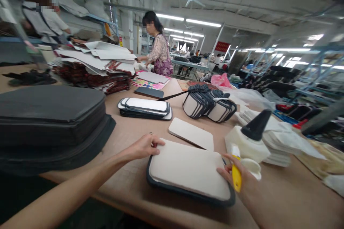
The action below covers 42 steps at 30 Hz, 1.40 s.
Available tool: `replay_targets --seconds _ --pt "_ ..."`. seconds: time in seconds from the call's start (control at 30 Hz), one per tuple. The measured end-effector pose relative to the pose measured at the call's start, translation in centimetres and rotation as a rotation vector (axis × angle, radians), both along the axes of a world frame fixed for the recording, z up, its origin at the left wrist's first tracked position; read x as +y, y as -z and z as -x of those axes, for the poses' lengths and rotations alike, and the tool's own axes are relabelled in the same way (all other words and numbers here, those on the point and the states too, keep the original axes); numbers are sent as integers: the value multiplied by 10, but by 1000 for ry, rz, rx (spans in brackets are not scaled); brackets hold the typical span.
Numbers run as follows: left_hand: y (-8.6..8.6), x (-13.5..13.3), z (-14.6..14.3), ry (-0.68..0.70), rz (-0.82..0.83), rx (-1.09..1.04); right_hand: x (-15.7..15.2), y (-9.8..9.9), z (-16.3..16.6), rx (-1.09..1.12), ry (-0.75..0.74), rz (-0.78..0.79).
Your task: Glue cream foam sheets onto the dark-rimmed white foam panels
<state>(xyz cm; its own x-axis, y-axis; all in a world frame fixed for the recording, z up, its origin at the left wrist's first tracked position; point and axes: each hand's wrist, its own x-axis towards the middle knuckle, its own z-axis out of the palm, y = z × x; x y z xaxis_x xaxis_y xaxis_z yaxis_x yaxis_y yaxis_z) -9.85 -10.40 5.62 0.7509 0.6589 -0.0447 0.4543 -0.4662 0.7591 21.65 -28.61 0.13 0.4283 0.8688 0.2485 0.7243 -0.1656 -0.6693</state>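
A cream rounded panel (185, 171) lies on a dark-edged piece (188, 194) near the table's front edge. My left hand (147, 146) pinches the panel's far left corner between thumb and fingers. At its right edge, my right hand (236, 171) touches the panel with the fingertips while holding a yellow-handled brush (237, 177), its pale end pointing up. Just beyond lies a second cream panel (192, 133). Beside my right hand stands a whitish plastic container (247, 143) with a black cone-shaped top (257, 125).
Thick black sheets (51, 121) are stacked at left. White-faced, dark-edged pieces (146, 105) and upright bundles (209, 103) lie farther back. White and dark red sheets (94, 64) form a pile behind. A person (158, 48) works across the table; another stands far left.
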Motion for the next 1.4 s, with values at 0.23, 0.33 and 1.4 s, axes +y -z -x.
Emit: replay_targets --seconds 0.23,0.33,1.4 --pt "3 -2 4 -9 3 -26 0 5 -6 -37 36 23" --pt "0 -4 5 -3 -4 -33 0 4 -5 -41 33 30" --pt "-21 -19 -6 377 -381 90 -1 -27 19 114 34 -31"
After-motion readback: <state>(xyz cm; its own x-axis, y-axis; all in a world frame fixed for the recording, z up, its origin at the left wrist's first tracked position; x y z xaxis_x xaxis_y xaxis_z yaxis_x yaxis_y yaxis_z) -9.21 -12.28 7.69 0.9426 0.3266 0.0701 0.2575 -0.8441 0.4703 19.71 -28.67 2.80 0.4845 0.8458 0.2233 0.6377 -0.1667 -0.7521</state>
